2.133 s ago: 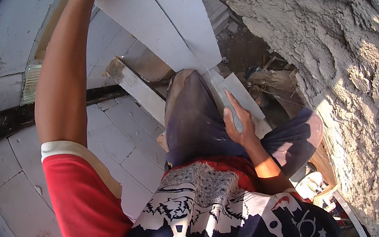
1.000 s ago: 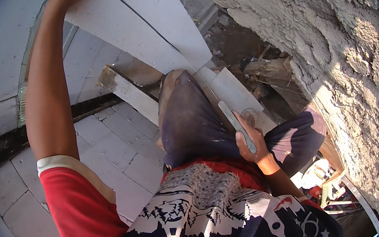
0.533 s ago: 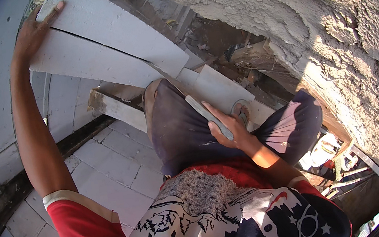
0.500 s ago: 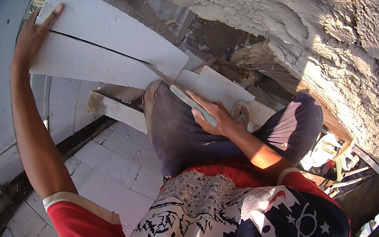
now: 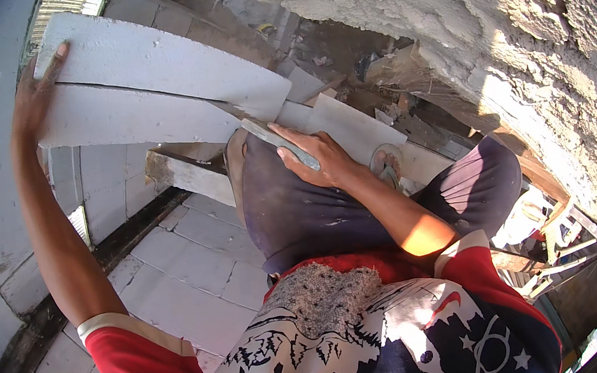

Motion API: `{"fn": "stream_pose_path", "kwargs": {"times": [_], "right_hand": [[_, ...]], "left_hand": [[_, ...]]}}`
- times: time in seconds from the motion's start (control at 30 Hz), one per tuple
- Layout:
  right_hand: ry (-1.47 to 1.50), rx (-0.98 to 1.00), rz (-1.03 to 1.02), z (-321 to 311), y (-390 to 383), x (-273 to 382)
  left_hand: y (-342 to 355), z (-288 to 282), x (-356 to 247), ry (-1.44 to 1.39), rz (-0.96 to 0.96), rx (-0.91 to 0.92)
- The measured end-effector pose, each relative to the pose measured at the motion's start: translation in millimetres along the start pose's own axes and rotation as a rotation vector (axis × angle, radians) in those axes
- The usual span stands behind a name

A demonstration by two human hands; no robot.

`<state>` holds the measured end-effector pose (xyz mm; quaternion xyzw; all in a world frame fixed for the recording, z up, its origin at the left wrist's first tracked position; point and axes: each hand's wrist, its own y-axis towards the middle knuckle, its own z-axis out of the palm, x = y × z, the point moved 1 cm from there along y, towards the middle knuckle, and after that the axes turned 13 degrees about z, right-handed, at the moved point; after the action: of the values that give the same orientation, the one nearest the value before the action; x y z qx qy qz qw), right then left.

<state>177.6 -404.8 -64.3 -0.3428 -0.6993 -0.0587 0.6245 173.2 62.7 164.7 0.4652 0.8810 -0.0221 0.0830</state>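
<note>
A long white lightweight block (image 5: 158,57) lies slanting across the upper left, split lengthwise by a dark, narrow cut. My left hand (image 5: 34,98) grips its far left end, the thumb on the top face and the other fingers mostly hidden. In my right hand (image 5: 317,155) is the pale grey handle of a handsaw (image 5: 264,132). A short stretch of its blade shows at the near end of the cut; the rest is hidden in the block. The block's near end lies close to my left knee (image 5: 243,145).
Pale boards (image 5: 351,129) and a sandalled foot (image 5: 387,162) are beyond my lap. A rough mortar wall (image 5: 473,17) rises at the right, with rubble (image 5: 380,60) beside it. A wooden beam (image 5: 190,175) juts out below the block; white blockwork (image 5: 179,257) stands at the left.
My right hand and the saw handle have moved up and left, toward the block. My left hand and the block's far end sit slightly lower and further left, as the view has shifted a little.
</note>
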Motion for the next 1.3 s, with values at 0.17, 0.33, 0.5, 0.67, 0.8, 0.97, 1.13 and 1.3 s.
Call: {"fn": "stream_pose_path", "kwargs": {"times": [0.17, 0.33, 0.5, 0.67, 0.8, 0.97, 1.13, 1.3], "right_hand": [[-0.085, -0.061, -0.090, -30, -106, -4], [0.011, -0.052, -0.018, 5, -11, -10], [-0.167, 0.024, 0.012, -20, -77, 8], [-0.203, -0.049, -0.029, -14, -82, -25], [-0.049, -0.014, 0.001, 9, -3, -10], [-0.150, -0.008, -0.071, -35, -113, -2], [-0.054, -0.016, -0.009, -3, -15, -28], [-0.053, 0.046, -0.008, -17, -64, -13]], "left_hand": [[-6, -22, 38, -0.008, 0.052, 0.044], [9, -4, 3, -0.018, 0.041, 0.063], [-5, -6, 53, 0.070, 0.062, 0.000], [14, -6, 97, 0.030, 0.141, 0.006], [20, 5, 56, 0.155, 0.092, 0.038], [2, -16, 56, 0.040, 0.039, 0.114], [4, 1, 21, 0.003, 0.030, 0.040], [-8, -14, 52, 0.033, -0.032, 0.001]]}}
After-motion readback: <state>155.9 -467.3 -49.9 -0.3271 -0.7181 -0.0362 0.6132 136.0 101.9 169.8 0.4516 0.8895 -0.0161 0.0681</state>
